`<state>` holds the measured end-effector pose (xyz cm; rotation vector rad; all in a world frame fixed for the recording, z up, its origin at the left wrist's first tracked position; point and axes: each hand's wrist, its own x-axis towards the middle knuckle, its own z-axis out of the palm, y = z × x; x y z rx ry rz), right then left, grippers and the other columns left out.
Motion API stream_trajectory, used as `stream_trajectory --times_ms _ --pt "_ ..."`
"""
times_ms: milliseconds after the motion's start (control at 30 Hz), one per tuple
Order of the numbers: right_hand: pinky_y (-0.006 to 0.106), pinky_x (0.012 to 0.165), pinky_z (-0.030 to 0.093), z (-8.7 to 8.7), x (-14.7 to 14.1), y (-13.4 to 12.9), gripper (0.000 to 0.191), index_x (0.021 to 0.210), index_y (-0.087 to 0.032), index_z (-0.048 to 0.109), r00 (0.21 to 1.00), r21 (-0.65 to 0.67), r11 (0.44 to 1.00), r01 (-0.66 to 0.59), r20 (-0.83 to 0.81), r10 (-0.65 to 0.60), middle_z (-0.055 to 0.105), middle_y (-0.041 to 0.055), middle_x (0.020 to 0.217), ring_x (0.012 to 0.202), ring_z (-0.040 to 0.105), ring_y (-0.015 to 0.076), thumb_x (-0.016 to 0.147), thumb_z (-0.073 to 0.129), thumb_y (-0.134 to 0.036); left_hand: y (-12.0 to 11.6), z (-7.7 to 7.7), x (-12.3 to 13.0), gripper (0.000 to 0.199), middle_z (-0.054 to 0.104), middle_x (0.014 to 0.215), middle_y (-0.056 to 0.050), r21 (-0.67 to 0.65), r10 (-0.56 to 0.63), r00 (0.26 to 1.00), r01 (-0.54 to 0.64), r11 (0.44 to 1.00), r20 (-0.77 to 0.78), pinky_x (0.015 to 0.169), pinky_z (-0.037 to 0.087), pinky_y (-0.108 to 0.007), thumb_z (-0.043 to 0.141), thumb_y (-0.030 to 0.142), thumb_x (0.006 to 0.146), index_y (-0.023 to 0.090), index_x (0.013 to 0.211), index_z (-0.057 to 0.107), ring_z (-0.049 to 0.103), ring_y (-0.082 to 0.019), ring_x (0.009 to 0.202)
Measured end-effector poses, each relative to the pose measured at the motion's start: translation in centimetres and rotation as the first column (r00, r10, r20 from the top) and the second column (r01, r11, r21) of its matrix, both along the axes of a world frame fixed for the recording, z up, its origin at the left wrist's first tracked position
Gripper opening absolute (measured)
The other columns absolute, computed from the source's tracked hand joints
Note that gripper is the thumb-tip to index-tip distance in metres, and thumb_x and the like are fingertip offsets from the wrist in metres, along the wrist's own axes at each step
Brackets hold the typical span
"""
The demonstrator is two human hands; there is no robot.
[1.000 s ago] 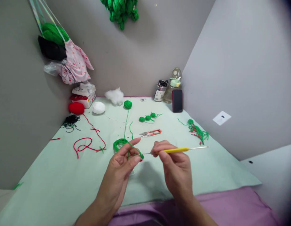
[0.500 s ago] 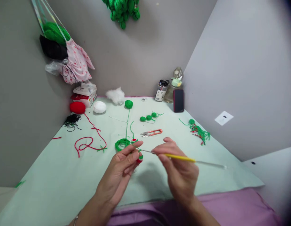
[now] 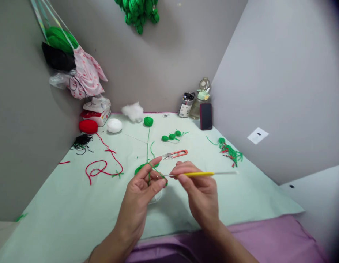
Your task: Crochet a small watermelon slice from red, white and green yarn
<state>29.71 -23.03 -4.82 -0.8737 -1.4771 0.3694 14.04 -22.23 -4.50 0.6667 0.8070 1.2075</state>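
My left hand [image 3: 143, 186] pinches a small green crochet piece [image 3: 165, 181] between thumb and fingers, with green yarn [image 3: 154, 166] running over the raised index finger. In my right hand [image 3: 199, 186] is a crochet hook [image 3: 198, 174] with a yellow handle, held level. Its thin metal tip reaches the piece at my left fingertips; the exact stitch is too small to make out. Behind the left hand lies a coil of green yarn [image 3: 138, 169], partly hidden. A strand runs back from there toward a green yarn ball [image 3: 148, 121].
Orange thread snips [image 3: 176, 154] lie beyond my hands, near several small green balls [image 3: 172, 136]. Red yarn [image 3: 88, 126], white yarn [image 3: 114, 125] and stuffing [image 3: 133, 112] stand back left. A phone [image 3: 206, 116] leans by a bottle [image 3: 195, 109]; green-red scraps [image 3: 231, 153] lie right.
My right hand and the hook have moved left, closer to the left hand. The left hand has turned, its index finger raised with yarn across it. The red-and-white part of the piece no longer shows.
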Motion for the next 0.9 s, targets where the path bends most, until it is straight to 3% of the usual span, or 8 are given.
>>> stream_trajectory --times_ms 100,167,267,333,400,567,767,900 --pt "0.044 0.105 0.047 -0.3 -0.3 -0.3 0.03 0.112 -0.031 0.079 0.934 0.243 0.964 0.111 0.305 -0.185 0.082 0.0013 0.098 0.087 0.075 0.0189 0.099 0.065 -0.008 -0.4 -0.4 0.3 0.06 0.07 0.083 0.003 0.022 -0.039 0.999 0.039 0.999 -0.006 0.085 0.049 -0.024 0.098 0.031 0.075 0.032 0.132 0.08 0.061 -0.012 0.083" --pt "0.045 0.111 0.042 -0.4 0.0 -0.5 0.033 0.114 -0.031 0.079 0.905 0.319 0.936 0.151 0.337 -0.261 0.083 0.0004 0.099 0.085 0.074 0.018 0.098 0.064 -0.006 -0.4 -0.5 0.1 0.059 0.069 0.082 0.001 -0.032 -0.125 0.991 0.127 0.991 0.046 0.084 0.049 -0.024 0.098 0.035 0.074 0.029 0.13 0.081 0.06 -0.012 0.081" --pt "0.042 0.109 0.047 -0.2 0.7 -0.5 0.023 0.103 -0.03 0.08 0.993 0.079 0.991 0.11 0.025 -0.112 0.081 -0.002 0.089 0.082 0.073 0.0174 0.1 0.065 -0.012 0.0 -0.2 -0.4 0.051 0.066 0.079 0.001 -0.115 -0.188 0.977 0.198 0.973 0.098 0.08 0.049 -0.023 0.102 0.037 0.067 0.024 0.113 0.088 0.057 -0.011 0.075" --pt "0.037 0.097 0.054 0.1 0.9 -0.3 0.017 0.096 -0.03 0.081 0.973 -0.089 0.996 -0.024 -0.232 0.003 0.078 -0.0019 0.085 0.081 0.071 0.0173 0.102 0.068 -0.022 0.3 0.1 -0.6 0.045 0.065 0.079 0.001 -0.106 -0.163 0.985 0.169 0.98 0.065 0.08 0.048 -0.024 0.102 0.037 0.065 0.024 0.106 0.09 0.058 -0.012 0.076" --pt "0.033 0.085 0.058 0.4 0.8 -0.2 0.015 0.093 -0.03 0.082 0.935 -0.155 0.976 -0.155 -0.343 0.094 0.077 -0.001 0.085 0.081 0.07 0.0171 0.102 0.07 -0.029 0.3 0.3 -0.5 0.043 0.066 0.078 0.001 -0.055 -0.142 0.99 0.141 0.989 -0.021 0.081 0.048 -0.025 0.101 0.037 0.067 0.028 0.108 0.089 0.059 -0.013 0.078" --pt "0.034 0.088 0.06 1.1 -0.1 -0.2 0.012 0.096 -0.028 0.085 0.969 -0.143 0.974 -0.178 -0.197 0.148 0.084 0.0022 0.09 0.088 0.076 0.0195 0.1 0.074 -0.027 -0.3 0.2 0.0 0.043 0.072 0.085 0.0 0.085 -0.067 0.975 0.087 0.993 -0.211 0.095 0.047 -0.031 0.097 0.037 0.076 0.031 0.117 0.086 0.064 -0.019 0.096" --pt "0.031 0.069 0.061 1.3 0.1 0.0 0.015 0.093 -0.024 0.083 0.981 -0.158 0.979 -0.13 -0.167 0.104 0.082 0.0027 0.084 0.076 0.075 0.0188 0.1 0.071 -0.022 -0.6 0.6 -0.1 0.055 0.066 0.079 0.003 0.049 -0.197 0.978 0.2 0.979 -0.063 0.076 0.051 -0.026 0.097 0.03 0.076 0.033 0.129 0.081 0.061 -0.013 0.075" --pt "0.04 0.092 0.057 1.0 0.1 0.2 0.021 0.102 -0.027 0.08 0.999 0.07 0.997 0.033 0.003 -0.034 0.083 0.0003 0.09 0.082 0.076 0.0185 0.099 0.069 -0.01 -0.5 0.7 -0.4 0.054 0.066 0.078 0.003 0.063 -0.25 0.966 0.254 0.965 -0.06 0.076 0.05 -0.025 0.097 0.027 0.076 0.036 0.128 0.082 0.061 -0.012 0.073"
